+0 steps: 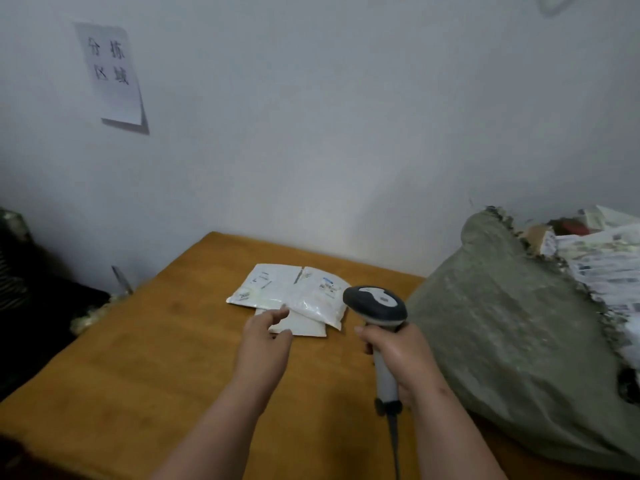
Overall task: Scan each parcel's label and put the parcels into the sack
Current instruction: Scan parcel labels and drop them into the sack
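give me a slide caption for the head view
Right hand holds scanner as left hand reaches for parcels beside the sack.

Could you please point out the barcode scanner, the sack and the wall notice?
barcode scanner (375,303): head view, dark head top.
sack (502,323): head view, grey side.
wall notice (110,71): head view, sheet middle.

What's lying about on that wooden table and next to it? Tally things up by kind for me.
White parcels on the table: 3
Handheld scanner, gripped by the right hand: 1
Grey-green sack beside the table, already holding parcels: 1
Paper sign on the wall: 1
Total: 6
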